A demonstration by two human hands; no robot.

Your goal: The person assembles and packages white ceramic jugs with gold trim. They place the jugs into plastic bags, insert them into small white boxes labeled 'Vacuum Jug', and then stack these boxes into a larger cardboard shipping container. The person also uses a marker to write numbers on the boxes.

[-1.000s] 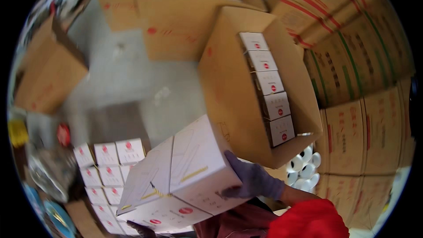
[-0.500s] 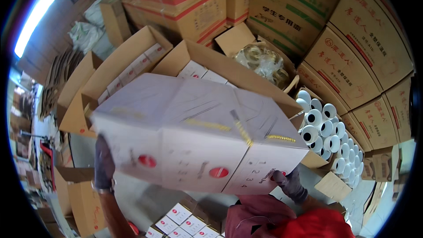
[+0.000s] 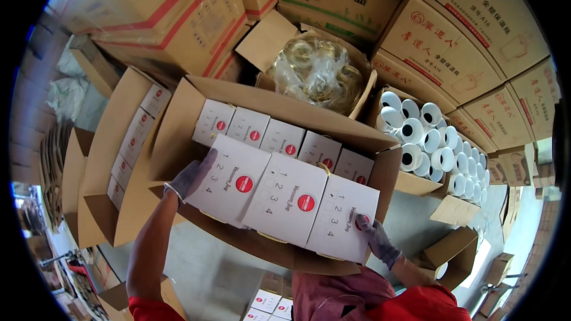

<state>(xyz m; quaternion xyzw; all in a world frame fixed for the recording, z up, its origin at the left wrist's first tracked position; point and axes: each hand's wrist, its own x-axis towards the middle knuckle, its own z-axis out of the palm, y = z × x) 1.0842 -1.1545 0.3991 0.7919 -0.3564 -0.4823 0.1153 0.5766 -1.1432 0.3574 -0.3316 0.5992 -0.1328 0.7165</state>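
Observation:
Between my gloved left hand (image 3: pixel 193 179) and gloved right hand (image 3: pixel 380 242) is a row of three white boxes (image 3: pixel 285 202) with red round marks. My left hand presses against the left end, fingers over the edge. At the other end, my right hand grips the right box, its thumb on the front. The row is tilted, over the near part of a large open carton (image 3: pixel 279 107). Along that carton's far side lies a row of similar white boxes (image 3: pixel 279 139). Golden handles show at some box edges. The undersides of the held boxes are hidden.
Left stands another open carton (image 3: pixel 98 184) with white boxes inside. Behind is a box of plastic-wrapped golden rings (image 3: pixel 315 74). White cylinders (image 3: pixel 431 142) crowd a carton at right. Tall stacked cartons (image 3: pixel 440 41) line the back. More white boxes (image 3: pixel 266 301) sit low in front.
The row of white boxes has come down into the large carton's opening and tipped, so its marked faces now turn up. Both hands still grip its ends. The view has shifted.

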